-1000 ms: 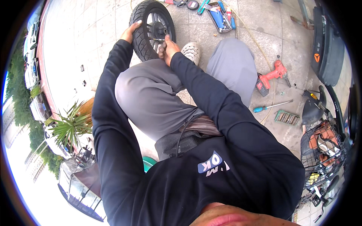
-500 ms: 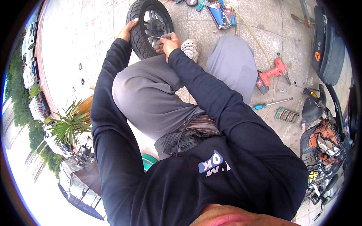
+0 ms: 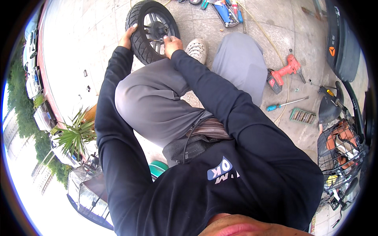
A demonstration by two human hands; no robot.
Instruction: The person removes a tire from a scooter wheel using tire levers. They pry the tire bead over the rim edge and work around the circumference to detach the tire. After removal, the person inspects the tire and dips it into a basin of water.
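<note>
Black rubber covers the outer part of the wheel (image 3: 153, 31), which is tilted on the paving (image 3: 98, 43) at the top of the view, left of the pale shoe (image 3: 197, 50) and beside the bent left knee (image 3: 136, 88). I judge it to be rather heavy for its size, because the hub (image 3: 159, 28) looks like thick metal. The tyre (image 3: 138, 45) should be stiff, giving only a little under pressure. Its deep tread probably resists slipping; the spokes may be smoother. Nothing about it seems fragile. The left hand (image 3: 126, 37) grasps the tyre on its outer left side, thumb uppermost, which is a sound place to hold. The right hand (image 3: 173, 45) is curled close to the hub; something small shows near its fingertips, but I cannot tell whether it is gripped. The best hold would be two opposite sides of the tyre.
</note>
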